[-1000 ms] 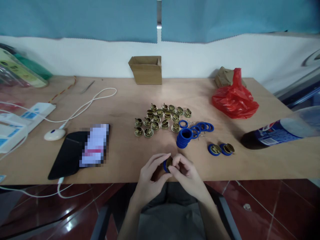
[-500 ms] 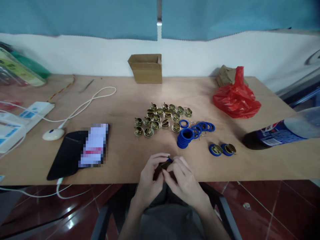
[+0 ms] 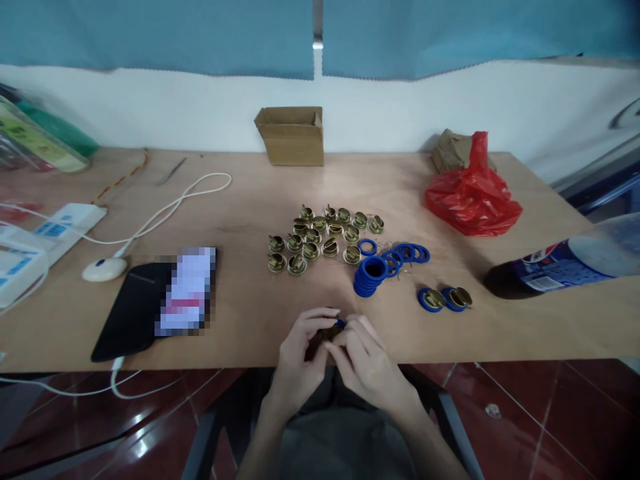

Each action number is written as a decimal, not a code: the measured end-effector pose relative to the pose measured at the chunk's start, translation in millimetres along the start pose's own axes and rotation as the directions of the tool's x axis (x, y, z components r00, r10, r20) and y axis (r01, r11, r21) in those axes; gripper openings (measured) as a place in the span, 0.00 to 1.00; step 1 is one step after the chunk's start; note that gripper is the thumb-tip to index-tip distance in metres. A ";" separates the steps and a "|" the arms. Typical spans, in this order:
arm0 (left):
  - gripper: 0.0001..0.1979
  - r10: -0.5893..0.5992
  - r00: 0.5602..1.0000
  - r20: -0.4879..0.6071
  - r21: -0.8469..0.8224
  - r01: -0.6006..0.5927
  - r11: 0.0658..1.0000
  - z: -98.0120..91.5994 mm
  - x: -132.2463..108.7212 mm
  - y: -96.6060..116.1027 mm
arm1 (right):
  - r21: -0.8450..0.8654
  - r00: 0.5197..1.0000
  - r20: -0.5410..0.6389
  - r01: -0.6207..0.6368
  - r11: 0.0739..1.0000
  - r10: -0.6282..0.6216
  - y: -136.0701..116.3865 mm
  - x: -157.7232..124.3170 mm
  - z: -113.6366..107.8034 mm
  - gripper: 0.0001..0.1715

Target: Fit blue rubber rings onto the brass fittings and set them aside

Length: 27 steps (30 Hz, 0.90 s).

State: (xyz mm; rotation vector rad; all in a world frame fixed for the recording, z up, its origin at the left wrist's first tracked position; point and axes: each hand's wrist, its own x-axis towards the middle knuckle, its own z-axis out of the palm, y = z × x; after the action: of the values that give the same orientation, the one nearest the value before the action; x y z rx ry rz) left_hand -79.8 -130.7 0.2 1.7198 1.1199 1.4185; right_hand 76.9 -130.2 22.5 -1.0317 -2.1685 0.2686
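Evidently, both hands are busy at the lower middle of the frame, just over the near edge of the worktop (image 3: 245, 300), with a brass piece (image 3: 328, 333) between them. The left hand (image 3: 300, 350) has its fingers curved over the far side of the piece and its thumb below, parted only by what they hold. The right hand (image 3: 367, 360) has its fingers bunched together, tips pressed on the near right of the same piece; how tightly, one cannot tell. A bit of blue (image 3: 340, 323) shows at the piece's far side, mostly hidden by the fingers. Above the hands, near the centre of the frame, sit more brass parts (image 3: 311, 251) in a loose cluster, with a stack of blue rings (image 3: 367, 285) just beside them and loose blue rings (image 3: 399, 260) to its right. Two brass pieces with blue rims (image 3: 431, 299) lie at centre right, near a tilted bottle (image 3: 550, 267).
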 end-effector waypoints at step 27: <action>0.17 -0.005 1.000 -0.021 0.012 0.005 1.000 0.2 0.4 0.6 | 0.066 0.999 -0.035 -0.009 0.998 0.011 0.8 -0.7 4.7 0.10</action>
State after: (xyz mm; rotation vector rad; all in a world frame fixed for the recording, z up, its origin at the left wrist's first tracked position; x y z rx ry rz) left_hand -79.5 -130.6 0.8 1.7130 1.1451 1.4328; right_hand 74.5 -129.6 18.3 -1.0030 -2.1098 0.3222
